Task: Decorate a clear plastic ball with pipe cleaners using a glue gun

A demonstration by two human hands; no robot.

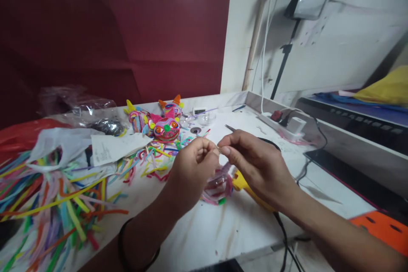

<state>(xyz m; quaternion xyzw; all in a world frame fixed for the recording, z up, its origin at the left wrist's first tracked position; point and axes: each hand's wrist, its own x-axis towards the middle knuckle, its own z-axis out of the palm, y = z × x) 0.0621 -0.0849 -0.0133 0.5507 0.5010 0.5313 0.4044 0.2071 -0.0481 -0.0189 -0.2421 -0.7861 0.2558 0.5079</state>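
Observation:
My left hand (196, 170) and my right hand (251, 157) meet above the table, thumbs and forefingers pinched close together. Something thin and tiny shows between the fingertips, too small to name. Just beneath them lies a round pink and purple piece (218, 189) with a clear part and a green spot, partly covered by my left hand. A yellow tool (240, 182) with a black cord rests under my right hand, mostly hidden. Beyond my right fingers the pointed metal tip (230, 128) of a tool shows.
Colourful fuzzy strips (63, 204) spread over the left side. Multicoloured animal-like figures (166, 129) stand at the back, near a white paper (116, 148). A power strip (280, 127) lies along the right edge; an orange item (382, 229) is at the lower right.

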